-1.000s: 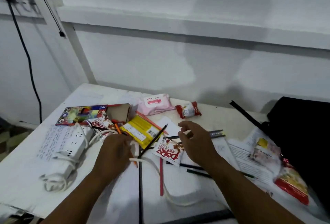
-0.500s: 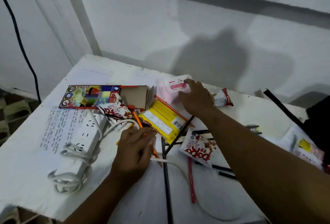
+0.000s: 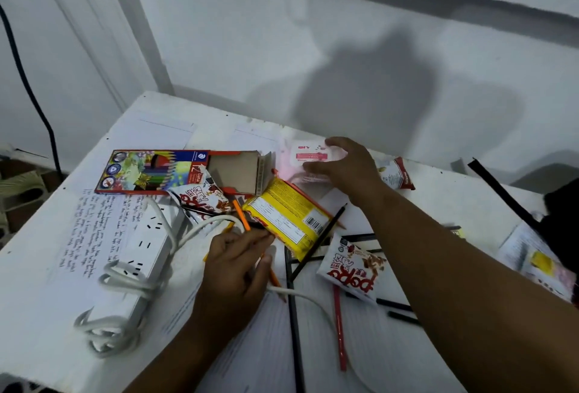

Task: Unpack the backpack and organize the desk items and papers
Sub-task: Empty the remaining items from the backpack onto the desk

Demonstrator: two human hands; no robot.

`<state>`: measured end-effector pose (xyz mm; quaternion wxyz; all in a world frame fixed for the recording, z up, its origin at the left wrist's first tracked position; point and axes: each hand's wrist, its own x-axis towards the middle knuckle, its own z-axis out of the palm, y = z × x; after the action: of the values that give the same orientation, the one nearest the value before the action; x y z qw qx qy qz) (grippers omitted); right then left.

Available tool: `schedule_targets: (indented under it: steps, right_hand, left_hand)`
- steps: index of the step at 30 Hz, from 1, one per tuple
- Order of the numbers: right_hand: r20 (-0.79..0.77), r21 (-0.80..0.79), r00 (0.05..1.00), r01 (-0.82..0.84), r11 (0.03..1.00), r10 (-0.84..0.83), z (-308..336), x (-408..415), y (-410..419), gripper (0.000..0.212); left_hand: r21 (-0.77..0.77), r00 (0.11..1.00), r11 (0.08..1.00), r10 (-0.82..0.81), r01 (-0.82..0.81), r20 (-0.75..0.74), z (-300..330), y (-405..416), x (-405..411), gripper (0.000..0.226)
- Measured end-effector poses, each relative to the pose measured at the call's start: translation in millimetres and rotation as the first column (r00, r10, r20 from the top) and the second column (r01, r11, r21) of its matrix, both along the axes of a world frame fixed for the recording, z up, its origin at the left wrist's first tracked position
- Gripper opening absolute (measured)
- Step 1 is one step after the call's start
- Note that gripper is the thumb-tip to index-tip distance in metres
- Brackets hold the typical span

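Near the wall, right hand [image 3: 351, 170] grips pink wipes pack [image 3: 308, 159] lying crosswise.

White table [image 3: 40, 323]: handwritten paper [image 3: 91, 229], power strip [image 3: 138, 267], pencil box [image 3: 156, 172], loose pencils [image 3: 340, 330], possibly 3 snack packets.

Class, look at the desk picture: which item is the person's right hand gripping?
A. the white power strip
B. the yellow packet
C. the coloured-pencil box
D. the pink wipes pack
D: the right hand has its fingers and thumb curled round the pink wipes pack at the back of the desk, while the left hand is nearer, among the pencils.
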<state>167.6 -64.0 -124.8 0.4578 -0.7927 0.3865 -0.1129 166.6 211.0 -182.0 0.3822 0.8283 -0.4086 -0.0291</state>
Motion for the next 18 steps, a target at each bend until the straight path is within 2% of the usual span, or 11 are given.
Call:
schedule_targets:
  steps: [4, 9, 12, 15, 18]
  right_hand:
    - [0.113, -0.068, 0.992, 0.059, 0.996, -0.051, 5, -10, 15, 0.065]
    - [0.233, -0.09, 0.972, 0.033, 0.995, -0.011, 21, -34, 30, 0.059]
    - [0.327, -0.066, 0.944, 0.061, 0.996, -0.036, 33, -59, 30, 0.049]
    - [0.393, -0.035, 0.916, 0.105, 0.994, -0.082, 42, -99, 26, 0.041]
    - [0.481, 0.092, 0.854, 0.178, 0.98, -0.2, 47, -150, 20, 0.04]
  left_hand:
    - [0.038, 0.996, 0.999, 0.023, -0.02, -0.083, 2, 1, -1, 0.037]
    - [0.061, 0.997, 0.998, -0.001, 0.006, -0.081, 6, 2, -3, 0.035]
    - [0.065, 0.994, 0.997, -0.027, 0.034, -0.109, 15, 3, 0, 0.032]
    - [0.006, 0.991, 0.997, -0.079, 0.08, -0.108, 39, -4, -1, 0.025]
    - [-0.024, 0.999, 1.0, 0.002, -0.003, -0.045, 55, -18, -13, 0.032]
